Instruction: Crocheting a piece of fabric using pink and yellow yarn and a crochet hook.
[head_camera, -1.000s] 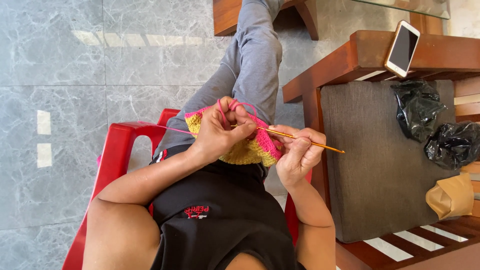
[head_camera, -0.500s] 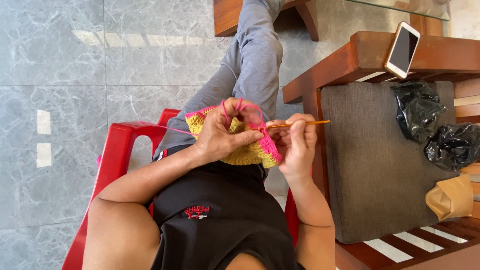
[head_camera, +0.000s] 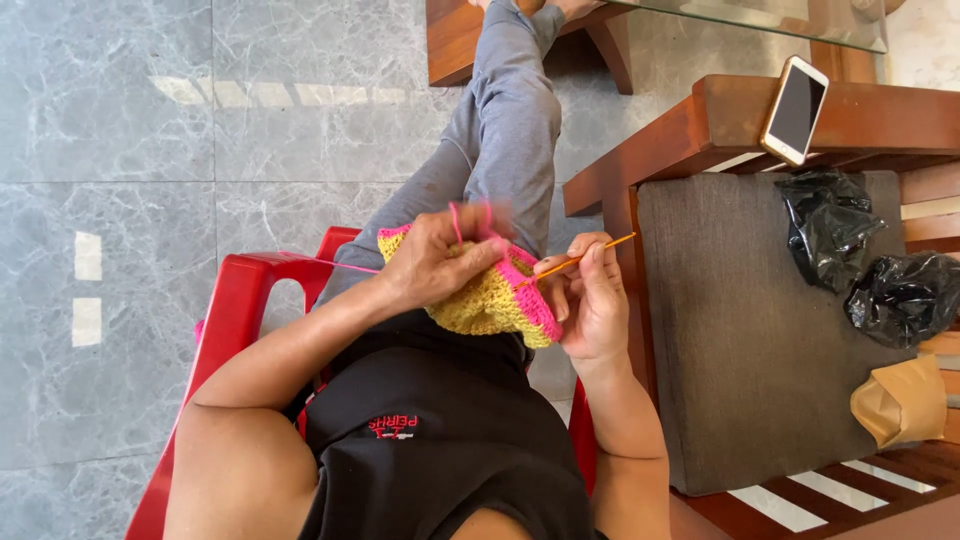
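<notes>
The crochet piece (head_camera: 490, 305), yellow with a pink border, sits over the person's lap between both hands. It looks soft, light and floppy, with no stiffness of its own; judged so, it is best held by pinching the worked edge close to the live stitches, not by the loose body. The left hand (head_camera: 435, 262) is closed on its upper edge, fingers pressed into the fabric, with pink yarn (head_camera: 462, 222) looped over a finger and a strand trailing left toward the red chair (head_camera: 235, 310). The right hand (head_camera: 592, 305) pinches a thin orange hook (head_camera: 585, 257) between thumb and fingers, its tip at the pink border. The hook appears rigid and slim, liable to slip.

To the right stands a wooden seat with a grey cushion (head_camera: 735, 330), bearing two black bags (head_camera: 830, 225) and a tan pouch (head_camera: 900, 400). A phone (head_camera: 795, 108) lies on the armrest. Grey tile floor (head_camera: 120, 150) below.
</notes>
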